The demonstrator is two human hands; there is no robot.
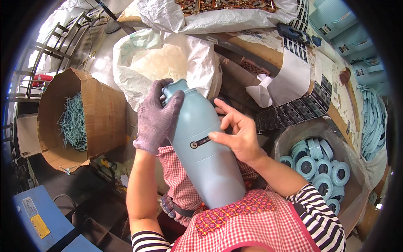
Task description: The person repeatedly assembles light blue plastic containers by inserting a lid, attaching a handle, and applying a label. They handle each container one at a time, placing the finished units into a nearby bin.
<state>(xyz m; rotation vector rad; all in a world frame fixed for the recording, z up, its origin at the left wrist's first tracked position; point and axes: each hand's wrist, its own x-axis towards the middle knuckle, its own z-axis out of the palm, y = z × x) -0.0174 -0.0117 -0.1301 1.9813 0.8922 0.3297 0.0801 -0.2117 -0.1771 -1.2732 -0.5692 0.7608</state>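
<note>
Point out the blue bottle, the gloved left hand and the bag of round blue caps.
blue bottle [205, 164]: head view, on its bare lower body.
left hand [156, 119]: head view, on the back of the grey glove.
bag of round blue caps [285, 143]: head view, on the clear bag's rim.

A cardboard box of pale blue sticks sits left of the grip; a bag of blue lids lies right.

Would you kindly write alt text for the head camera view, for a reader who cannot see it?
A person holds a pale blue bottle against their lap, the gloved left hand gripping its neck and the bare right hand pressing a dark label onto its side. A bag of blue round caps sits at right, a cardboard box at left.
</note>
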